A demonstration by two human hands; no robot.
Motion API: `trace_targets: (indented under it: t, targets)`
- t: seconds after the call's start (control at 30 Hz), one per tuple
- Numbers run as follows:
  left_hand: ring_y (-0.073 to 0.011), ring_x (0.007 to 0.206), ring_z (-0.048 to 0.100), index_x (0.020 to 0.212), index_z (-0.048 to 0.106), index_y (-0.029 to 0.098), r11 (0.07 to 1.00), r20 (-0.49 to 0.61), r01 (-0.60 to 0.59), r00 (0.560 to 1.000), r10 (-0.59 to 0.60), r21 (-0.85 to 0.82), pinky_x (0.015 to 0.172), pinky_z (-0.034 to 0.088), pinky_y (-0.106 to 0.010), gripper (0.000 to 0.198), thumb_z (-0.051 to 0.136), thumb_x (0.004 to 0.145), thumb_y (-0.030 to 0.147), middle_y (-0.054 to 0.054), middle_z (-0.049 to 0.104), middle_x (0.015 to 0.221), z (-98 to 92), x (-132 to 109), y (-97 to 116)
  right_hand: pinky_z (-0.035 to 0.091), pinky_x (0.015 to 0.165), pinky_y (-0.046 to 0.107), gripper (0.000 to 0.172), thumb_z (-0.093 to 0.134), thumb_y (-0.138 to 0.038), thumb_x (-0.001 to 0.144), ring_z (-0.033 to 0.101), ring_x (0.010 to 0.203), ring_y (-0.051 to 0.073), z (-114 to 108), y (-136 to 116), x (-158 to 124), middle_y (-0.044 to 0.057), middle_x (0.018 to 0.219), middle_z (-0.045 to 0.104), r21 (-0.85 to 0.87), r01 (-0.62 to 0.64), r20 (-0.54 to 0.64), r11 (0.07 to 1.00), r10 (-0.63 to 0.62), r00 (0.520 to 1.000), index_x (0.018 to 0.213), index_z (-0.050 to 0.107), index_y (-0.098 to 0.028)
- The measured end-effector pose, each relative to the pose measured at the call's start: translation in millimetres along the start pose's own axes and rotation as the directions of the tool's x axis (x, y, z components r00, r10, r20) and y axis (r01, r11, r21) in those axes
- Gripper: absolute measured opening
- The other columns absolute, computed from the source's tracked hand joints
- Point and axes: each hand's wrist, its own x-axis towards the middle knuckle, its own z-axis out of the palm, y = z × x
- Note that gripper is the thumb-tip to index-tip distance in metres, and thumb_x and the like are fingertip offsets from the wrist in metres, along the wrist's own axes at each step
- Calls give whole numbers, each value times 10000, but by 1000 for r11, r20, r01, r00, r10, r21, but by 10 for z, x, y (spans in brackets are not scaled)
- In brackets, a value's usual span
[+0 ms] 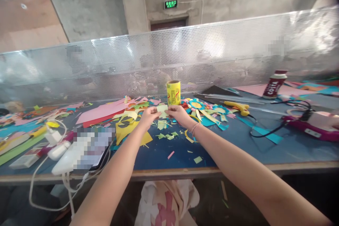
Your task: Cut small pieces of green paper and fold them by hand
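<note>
Between my two hands is a small pale green paper piece (162, 108), pinched at its left edge by my left hand (148, 117) and at its right edge by my right hand (180, 113). Just below it, fringed light green paper (162, 124) lies on the blue table. Small green scraps (167, 136) are scattered nearer to me. A yellow cardboard tube (173, 92) stands upright right behind my hands. Paper flowers with blue petals (196, 104) lie beyond my right wrist, and yellow paper (132, 134) lies beside my left forearm.
A yellow glue gun (237, 106) with a black cable lies on the right, near a purple power strip (312, 129). A dark red bottle (274, 84) stands behind it. White chargers and a phone (102, 148) are at left. A perforated metal screen (148, 63) borders the table's back.
</note>
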Motion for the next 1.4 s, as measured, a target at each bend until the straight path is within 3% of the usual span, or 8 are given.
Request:
trace_targets:
  t: [0.2, 0.4, 0.57, 0.73, 0.9, 1.17, 1.4]
  targets:
    - [-132, 676, 593, 824, 642, 133, 997, -17, 7, 1000, -8, -73, 649, 483, -270, 258, 691, 603, 256, -69, 666, 825, 12, 7, -6, 498, 621, 265, 252, 743, -292, 519, 548, 558, 100, 40, -73, -26, -32, 586, 570, 252, -81, -17, 964, 88, 996, 674, 589, -166]
    - [-106, 575, 570, 727, 633, 147, 989, -29, 11, 999, -16, -144, 619, 483, -261, 155, 630, 572, 162, -8, 629, 667, -12, 0, 33, 503, 625, 247, 160, 689, -217, 565, 578, 594, 103, 41, -115, -49, -4, 649, 618, 355, -103, -3, 929, 111, 994, 705, 637, -159]
    - [-108, 553, 571, 651, 615, 146, 985, -29, 37, 999, -42, -167, 624, 485, -265, 119, 542, 562, 117, 14, 584, 579, -19, -3, 34, 512, 674, 270, 65, 614, -179, 612, 586, 591, 108, 48, -123, -44, 2, 636, 615, 328, -78, -16, 942, 88, 996, 666, 641, -153]
    - [-100, 559, 553, 637, 589, 144, 980, -46, 23, 998, -32, -196, 676, 493, -289, 47, 561, 600, 154, 23, 548, 565, -12, 9, 10, 519, 720, 296, 137, 611, -285, 685, 593, 667, 122, 56, -113, -54, 17, 731, 630, 204, -10, 19, 979, 7, 1000, 735, 645, -163]
    - [-96, 568, 570, 775, 548, 159, 994, -45, 1, 999, -6, -107, 663, 494, -285, 293, 727, 556, 236, 25, 581, 638, -7, 6, 4, 530, 692, 303, 229, 651, -297, 665, 578, 627, 109, 52, -76, -41, -10, 705, 604, 63, 48, -4, 997, -48, 999, 853, 617, -171]
    - [-123, 588, 612, 805, 559, 150, 996, -35, 19, 999, -22, -83, 655, 517, -300, 281, 714, 615, 288, -15, 626, 697, -12, 5, 1, 525, 659, 290, 176, 638, -259, 679, 590, 618, 117, 48, -95, -46, 5, 694, 605, 67, 22, -32, 998, -19, 999, 820, 606, -159]
    - [-120, 584, 615, 807, 554, 150, 994, -15, 10, 1000, -12, -107, 625, 512, -276, 312, 736, 585, 270, -2, 621, 665, -19, 2, -2, 522, 681, 298, 222, 659, -286, 647, 585, 624, 116, 43, -75, -35, -5, 676, 602, 78, 60, -18, 995, -59, 998, 822, 608, -161]
